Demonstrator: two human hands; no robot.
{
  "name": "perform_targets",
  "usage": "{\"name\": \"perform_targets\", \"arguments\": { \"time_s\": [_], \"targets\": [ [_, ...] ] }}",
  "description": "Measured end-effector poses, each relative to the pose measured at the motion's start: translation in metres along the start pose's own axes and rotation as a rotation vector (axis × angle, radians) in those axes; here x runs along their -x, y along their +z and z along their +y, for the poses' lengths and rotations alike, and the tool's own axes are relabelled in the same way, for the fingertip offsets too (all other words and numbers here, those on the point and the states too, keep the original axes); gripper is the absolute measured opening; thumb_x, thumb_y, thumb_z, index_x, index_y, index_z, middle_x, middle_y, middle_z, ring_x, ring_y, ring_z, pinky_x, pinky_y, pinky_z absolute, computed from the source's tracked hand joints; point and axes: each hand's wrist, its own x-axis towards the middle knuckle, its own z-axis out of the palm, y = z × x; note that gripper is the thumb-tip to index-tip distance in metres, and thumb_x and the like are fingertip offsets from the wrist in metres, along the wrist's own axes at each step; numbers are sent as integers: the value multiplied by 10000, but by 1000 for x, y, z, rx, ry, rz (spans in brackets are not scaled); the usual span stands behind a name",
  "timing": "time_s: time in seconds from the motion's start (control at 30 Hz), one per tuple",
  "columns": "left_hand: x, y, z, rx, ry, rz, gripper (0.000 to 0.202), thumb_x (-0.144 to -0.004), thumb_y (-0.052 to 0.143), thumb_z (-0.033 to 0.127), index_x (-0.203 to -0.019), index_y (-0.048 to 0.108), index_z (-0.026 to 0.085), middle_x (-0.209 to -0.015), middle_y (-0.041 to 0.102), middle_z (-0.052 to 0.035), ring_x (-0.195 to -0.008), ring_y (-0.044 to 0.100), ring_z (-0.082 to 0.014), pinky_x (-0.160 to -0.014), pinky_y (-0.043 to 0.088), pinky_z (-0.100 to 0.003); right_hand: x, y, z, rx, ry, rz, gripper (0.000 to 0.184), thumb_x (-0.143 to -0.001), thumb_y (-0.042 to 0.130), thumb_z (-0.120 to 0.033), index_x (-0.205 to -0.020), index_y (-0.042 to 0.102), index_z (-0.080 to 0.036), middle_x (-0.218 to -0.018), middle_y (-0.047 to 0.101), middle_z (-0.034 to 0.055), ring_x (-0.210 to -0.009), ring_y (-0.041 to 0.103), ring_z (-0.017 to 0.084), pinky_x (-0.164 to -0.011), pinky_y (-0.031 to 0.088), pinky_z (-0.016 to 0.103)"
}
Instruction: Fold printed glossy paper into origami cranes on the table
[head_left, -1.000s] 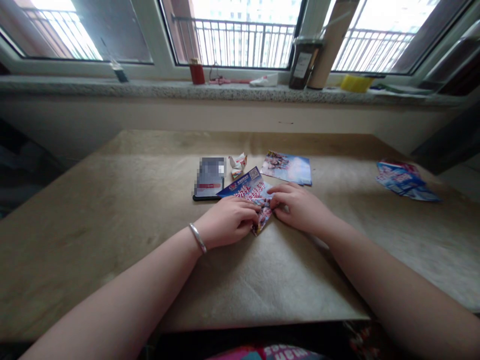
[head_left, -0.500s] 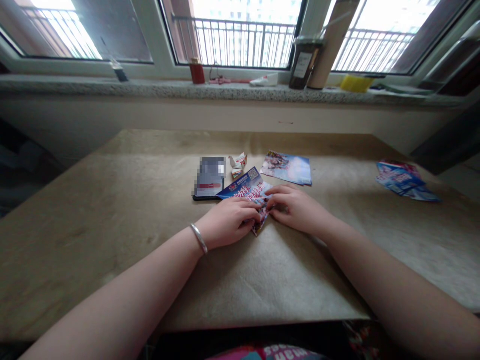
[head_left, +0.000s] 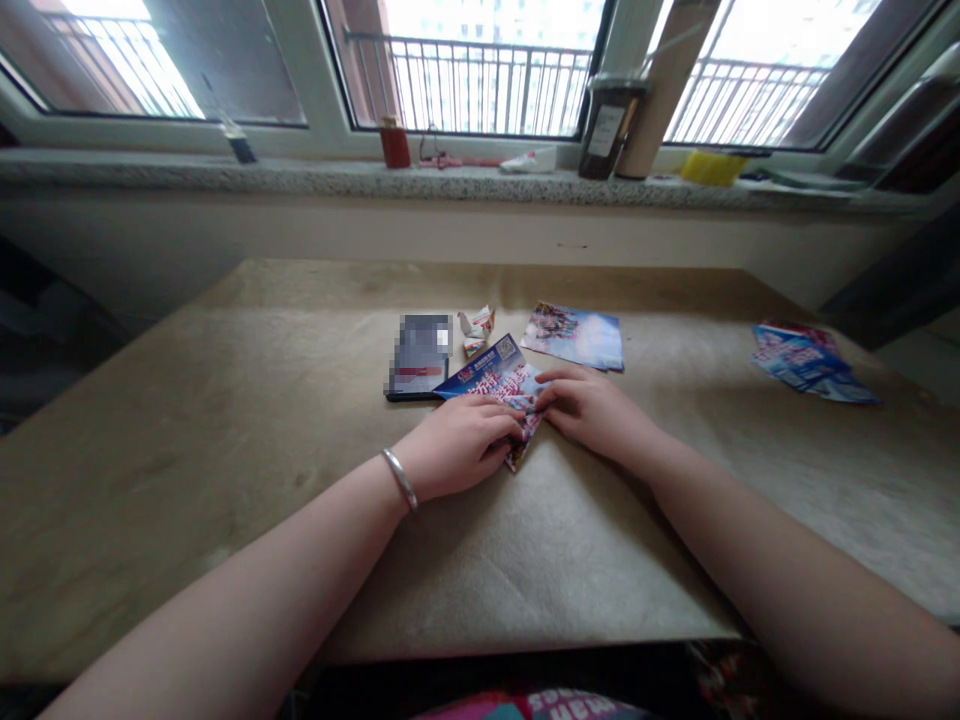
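Observation:
A printed blue-and-red paper sheet, folded over on itself, lies slanted on the table with a QR code at its top corner. My left hand, a silver bangle at its wrist, lies over the sheet's lower left part with curled fingers holding it down. At the right edge, my right hand pinches the paper between thumb and fingers. The fingertips of both hands almost meet along the fold. Part of the fold is hidden under my left fingers. The sheet's left corner touches a phone-like dark device, its screen blurred.
Behind the sheet stands a small folded paper shape. More printed sheets lie to its right, and a pile of folded papers is at the far right of the table. Jars and small items line the windowsill.
My right fingers have shifted slightly along the paper's edge and drawn closer together. My left hand and the sheet have hardly moved.

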Motion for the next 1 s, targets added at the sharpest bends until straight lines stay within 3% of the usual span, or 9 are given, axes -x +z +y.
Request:
{"name": "perform_targets", "arguments": {
  "time_s": [0.37,0.57,0.77,1.0],
  "targets": [
    [1,2,0,-35,-20,-3,194,-852,497,159,-1000,621,169,-1116,654,-70,-1072,579,-211,-955,458,-372,-3,1,-3,-129,14,70,79,-793,611,-164,-802,685,-189,-1139,626,97,-1045,590,190,-934,461,369],
    [0,2,0,-16,-30,-12,211,-843,500,156,-1022,613,163,-1112,650,-78,-1079,571,-210,-954,461,-377,-4,2,-2,-107,100,59,66,-772,623,-163,-788,682,-189,-1108,643,101,-1034,601,208,-948,448,390],
    [1,2,-1,-19,-4,-8,245,-873,481,171,-1064,635,177,-1194,632,-60,-1123,564,-193,-1005,437,-368,-3,2,-1,-98,176,108,96,-799,606,-243,-845,674,-195,-1237,576,134,-1148,546,240,-1008,395,427],
    [1,5,-3,-11,-4,-51,336,-899,434,157,-1174,622,201,-1321,545,-83,-1205,519,-189,-1046,406,-368,-5,-6,3,-74,241,49,129,-828,566,-260,-891,669,-213,-931,693,61,-891,629,220,-819,480,381]
  ]
}}
